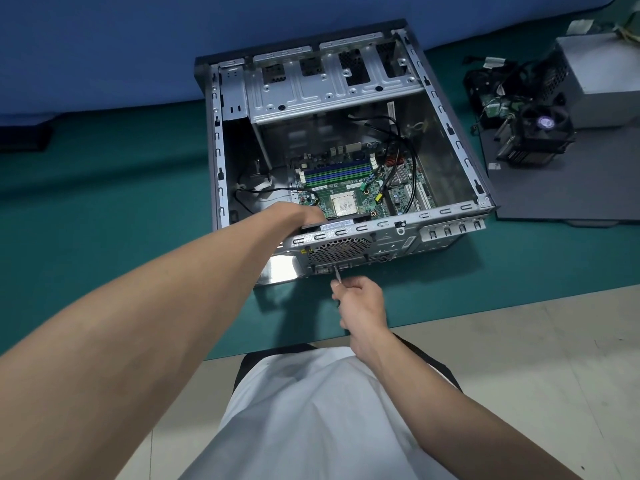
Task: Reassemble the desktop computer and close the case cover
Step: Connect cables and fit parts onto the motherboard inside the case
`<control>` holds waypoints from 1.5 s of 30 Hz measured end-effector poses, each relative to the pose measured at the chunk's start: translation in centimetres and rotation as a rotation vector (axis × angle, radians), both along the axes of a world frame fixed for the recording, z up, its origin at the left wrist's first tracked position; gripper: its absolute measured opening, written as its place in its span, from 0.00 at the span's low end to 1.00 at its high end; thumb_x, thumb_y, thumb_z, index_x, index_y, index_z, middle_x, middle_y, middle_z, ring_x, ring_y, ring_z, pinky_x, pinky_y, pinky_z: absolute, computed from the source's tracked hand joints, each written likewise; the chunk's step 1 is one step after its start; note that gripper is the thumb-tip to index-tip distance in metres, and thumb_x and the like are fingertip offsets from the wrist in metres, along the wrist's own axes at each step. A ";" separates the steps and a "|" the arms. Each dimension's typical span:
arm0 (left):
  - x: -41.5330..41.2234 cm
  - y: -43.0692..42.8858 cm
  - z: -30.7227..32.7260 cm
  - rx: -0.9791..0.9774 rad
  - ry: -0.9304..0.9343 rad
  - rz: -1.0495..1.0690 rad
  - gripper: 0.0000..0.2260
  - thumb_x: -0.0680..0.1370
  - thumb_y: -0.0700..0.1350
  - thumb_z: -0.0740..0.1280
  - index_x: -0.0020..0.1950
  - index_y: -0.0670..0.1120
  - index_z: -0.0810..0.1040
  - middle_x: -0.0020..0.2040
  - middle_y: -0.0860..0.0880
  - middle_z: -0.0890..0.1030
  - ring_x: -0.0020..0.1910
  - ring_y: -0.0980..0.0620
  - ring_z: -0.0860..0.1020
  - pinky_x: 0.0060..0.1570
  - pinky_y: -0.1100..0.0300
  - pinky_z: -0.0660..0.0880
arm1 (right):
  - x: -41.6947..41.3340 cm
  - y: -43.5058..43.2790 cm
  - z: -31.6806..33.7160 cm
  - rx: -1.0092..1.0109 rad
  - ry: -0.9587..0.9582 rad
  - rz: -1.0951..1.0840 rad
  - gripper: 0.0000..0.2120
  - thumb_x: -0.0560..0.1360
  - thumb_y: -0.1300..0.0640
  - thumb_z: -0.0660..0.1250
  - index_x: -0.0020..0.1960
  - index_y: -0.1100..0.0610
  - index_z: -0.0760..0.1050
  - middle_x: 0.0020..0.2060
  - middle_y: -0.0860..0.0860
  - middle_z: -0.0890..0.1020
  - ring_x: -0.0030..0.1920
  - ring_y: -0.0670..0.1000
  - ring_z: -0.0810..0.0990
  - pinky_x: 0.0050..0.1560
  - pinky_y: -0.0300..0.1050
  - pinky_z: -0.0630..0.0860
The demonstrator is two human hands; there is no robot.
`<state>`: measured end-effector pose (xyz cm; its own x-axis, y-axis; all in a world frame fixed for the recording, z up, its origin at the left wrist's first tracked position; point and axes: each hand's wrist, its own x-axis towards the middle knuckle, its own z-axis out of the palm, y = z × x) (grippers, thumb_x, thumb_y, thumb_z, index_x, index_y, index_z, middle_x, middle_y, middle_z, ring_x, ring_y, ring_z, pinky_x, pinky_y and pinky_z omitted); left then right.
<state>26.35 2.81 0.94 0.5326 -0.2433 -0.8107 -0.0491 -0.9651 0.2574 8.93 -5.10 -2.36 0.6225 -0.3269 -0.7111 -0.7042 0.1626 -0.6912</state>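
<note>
- Computer case (pixel 446 216): bare sheet metal, faintly shiny.
- Case cover (pixel 554 188): matt dark grey, smooth.
- Table (pixel 104 202): matt teal surface.
- Shirt (pixel 311 410): smooth white cloth.

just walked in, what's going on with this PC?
A person is working on the open grey metal desktop case, lying on a green mat. The left hand reaches inside and grips a black part behind the round vent grille of the rear panel. The right hand holds a slim screwdriver, tip at that panel just below the grille. The green motherboard is in; the black cooler, grey power supply box and dark cover panel lie outside, to the right.
</note>
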 end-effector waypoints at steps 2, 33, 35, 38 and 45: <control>0.1 0.0 -0.1 0.002 0.009 0.019 0.17 0.76 0.31 0.59 0.65 0.30 0.70 0.67 0.31 0.70 0.33 0.46 0.73 0.39 0.53 0.71 | -0.1 0.0 0.0 0.010 -0.010 0.001 0.05 0.78 0.56 0.66 0.44 0.54 0.76 0.34 0.48 0.81 0.30 0.46 0.71 0.32 0.40 0.66; 0.4 0.2 -1.1 -0.003 0.021 0.047 0.05 0.80 0.36 0.57 0.51 0.36 0.71 0.46 0.40 0.74 0.32 0.47 0.73 0.34 0.55 0.72 | 0.2 0.4 0.3 -0.117 0.003 0.013 0.07 0.74 0.53 0.71 0.41 0.51 0.73 0.38 0.50 0.82 0.36 0.52 0.76 0.40 0.47 0.74; 0.4 0.2 -1.2 -0.004 0.031 0.051 0.06 0.79 0.35 0.57 0.51 0.36 0.72 0.48 0.37 0.76 0.32 0.46 0.74 0.34 0.55 0.73 | 0.0 0.4 0.3 -0.067 -0.004 -0.005 0.05 0.75 0.56 0.70 0.41 0.53 0.76 0.36 0.50 0.83 0.34 0.50 0.74 0.39 0.46 0.71; 0.4 0.2 -1.4 -0.004 0.025 0.043 0.06 0.80 0.35 0.57 0.52 0.36 0.72 0.52 0.33 0.76 0.33 0.46 0.72 0.35 0.55 0.72 | -0.1 0.1 0.3 -0.057 0.018 0.041 0.08 0.79 0.55 0.65 0.41 0.52 0.77 0.34 0.45 0.84 0.31 0.46 0.74 0.35 0.41 0.71; 0.6 0.2 -1.6 0.001 0.032 0.049 0.05 0.80 0.36 0.56 0.51 0.36 0.70 0.49 0.39 0.74 0.33 0.46 0.73 0.40 0.53 0.74 | 0.2 0.5 0.4 -0.207 -0.004 0.117 0.06 0.77 0.51 0.66 0.43 0.51 0.73 0.41 0.50 0.82 0.43 0.52 0.78 0.46 0.45 0.73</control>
